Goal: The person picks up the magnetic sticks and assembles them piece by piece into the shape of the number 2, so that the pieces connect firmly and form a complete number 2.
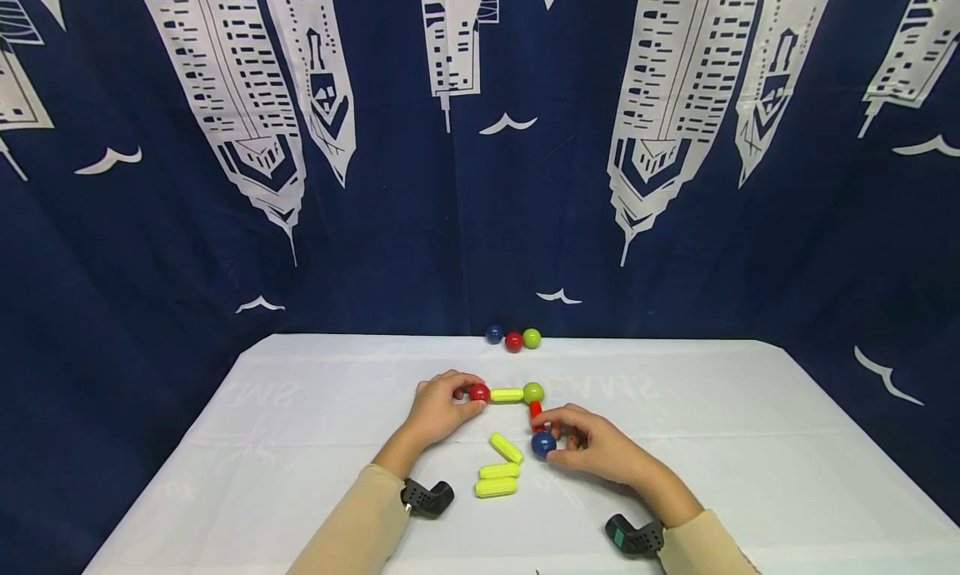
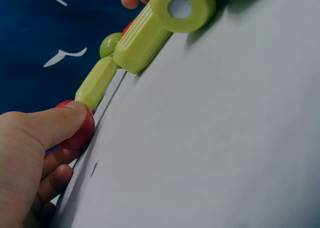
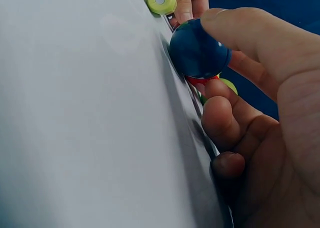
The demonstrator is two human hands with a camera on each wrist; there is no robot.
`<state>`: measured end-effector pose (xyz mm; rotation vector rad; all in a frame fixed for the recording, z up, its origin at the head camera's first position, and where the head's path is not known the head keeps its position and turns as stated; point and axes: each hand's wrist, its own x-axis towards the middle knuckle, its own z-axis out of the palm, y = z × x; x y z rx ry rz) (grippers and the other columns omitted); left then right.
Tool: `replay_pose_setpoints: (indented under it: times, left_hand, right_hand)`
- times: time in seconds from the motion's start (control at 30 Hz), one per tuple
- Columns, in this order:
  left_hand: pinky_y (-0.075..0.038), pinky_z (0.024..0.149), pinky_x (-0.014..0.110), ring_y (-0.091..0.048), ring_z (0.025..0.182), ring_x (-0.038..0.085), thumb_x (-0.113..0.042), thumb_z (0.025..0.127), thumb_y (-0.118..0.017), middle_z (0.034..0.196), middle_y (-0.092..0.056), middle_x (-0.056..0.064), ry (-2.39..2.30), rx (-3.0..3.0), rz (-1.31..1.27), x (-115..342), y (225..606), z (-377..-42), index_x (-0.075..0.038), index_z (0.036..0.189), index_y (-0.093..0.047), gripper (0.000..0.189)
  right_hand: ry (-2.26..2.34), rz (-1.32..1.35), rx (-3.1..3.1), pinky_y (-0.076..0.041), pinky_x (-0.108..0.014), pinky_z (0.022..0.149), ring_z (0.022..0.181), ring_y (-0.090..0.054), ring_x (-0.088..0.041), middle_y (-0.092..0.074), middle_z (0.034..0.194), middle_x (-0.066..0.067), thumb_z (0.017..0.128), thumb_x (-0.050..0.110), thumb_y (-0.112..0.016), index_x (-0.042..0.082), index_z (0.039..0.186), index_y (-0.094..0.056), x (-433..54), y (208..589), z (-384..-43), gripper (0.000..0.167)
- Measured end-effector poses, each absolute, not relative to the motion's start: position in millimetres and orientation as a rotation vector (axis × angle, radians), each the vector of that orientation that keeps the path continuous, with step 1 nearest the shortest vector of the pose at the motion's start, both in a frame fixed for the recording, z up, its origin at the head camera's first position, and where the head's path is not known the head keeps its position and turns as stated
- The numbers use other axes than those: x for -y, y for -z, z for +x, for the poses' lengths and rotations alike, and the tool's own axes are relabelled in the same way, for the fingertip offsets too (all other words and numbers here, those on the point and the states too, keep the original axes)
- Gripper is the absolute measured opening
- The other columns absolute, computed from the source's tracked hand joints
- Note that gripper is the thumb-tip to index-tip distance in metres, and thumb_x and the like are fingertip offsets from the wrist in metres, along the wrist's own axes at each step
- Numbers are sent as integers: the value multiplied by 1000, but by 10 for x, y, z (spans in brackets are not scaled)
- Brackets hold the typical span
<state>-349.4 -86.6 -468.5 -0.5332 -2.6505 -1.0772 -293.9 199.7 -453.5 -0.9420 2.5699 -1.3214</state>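
My left hand (image 1: 438, 410) pinches a red ball (image 1: 479, 393) between thumb and fingers. From that ball a yellow-green ribbed rod (image 1: 506, 395) runs right to a green ball (image 1: 533, 392). A red rod (image 1: 536, 415) leads from the green ball towards me, meeting a blue ball (image 1: 543, 446). My right hand (image 1: 600, 450) has its thumb and fingers round the blue ball; fingers partly cover the red rod. In the right wrist view the blue ball (image 3: 200, 49) sits against the thumb. The left wrist view shows the thumb on the red ball (image 2: 80, 133).
Several loose yellow-green rods (image 1: 497, 487) lie between the forearms; one rod (image 1: 506, 447) is angled. Blue (image 1: 494, 334), red (image 1: 513, 342) and green balls (image 1: 532, 337) sit at the back edge of the white table (image 1: 300, 458). A dark blue printed curtain (image 1: 465, 225) hangs behind.
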Motion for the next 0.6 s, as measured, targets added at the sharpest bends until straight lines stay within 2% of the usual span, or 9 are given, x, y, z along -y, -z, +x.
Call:
replay_pose_setpoints:
  times: [0.17, 0.3, 0.4, 0.6]
  left_hand:
    - [-30, 83, 33, -54, 82, 6, -28, 83, -80, 87, -64, -9, 1078, 2659, -525, 863, 4683, -3500, -21, 109, -74, 27]
    - [-30, 84, 33, -53, 82, 6, -29, 83, -80, 86, -63, -9, 1080, 2663, -527, 860, 4689, -3510, -21, 109, -74, 28]
    - [-30, 84, 33, -53, 81, 6, -29, 83, -80, 86, -63, -9, 1071, 2659, -531, 869, 4698, -3512, -22, 108, -74, 27]
    - [-32, 84, 34, -55, 83, 6, -28, 83, -80, 88, -65, -9, 1064, 2645, -540, 874, 4703, -3503, -22, 108, -74, 26]
  right_hand:
    - [1335, -904, -2561, -44, -21, 63, 72, -50, -7, -58, 102, -8, 87, 21, -78, 16, 130, -63, -2002, 4527, -2946, 46]
    - [1378, -845, -2556, -43, -21, 60, 70, -49, -7, -58, 101, -9, 92, 19, -71, 13, 130, -62, -2009, 4505, -2956, 39]
    - [1424, -739, -2561, -43, -21, 57, 65, -48, -8, -57, 97, -9, 96, 20, -67, 11, 129, -61, -1991, 4476, -3000, 35]
    - [1521, -461, -2650, -44, -22, 55, 60, -48, -12, -55, 91, -7, 96, 21, -67, 7, 130, -59, -1887, 4429, -3215, 38]
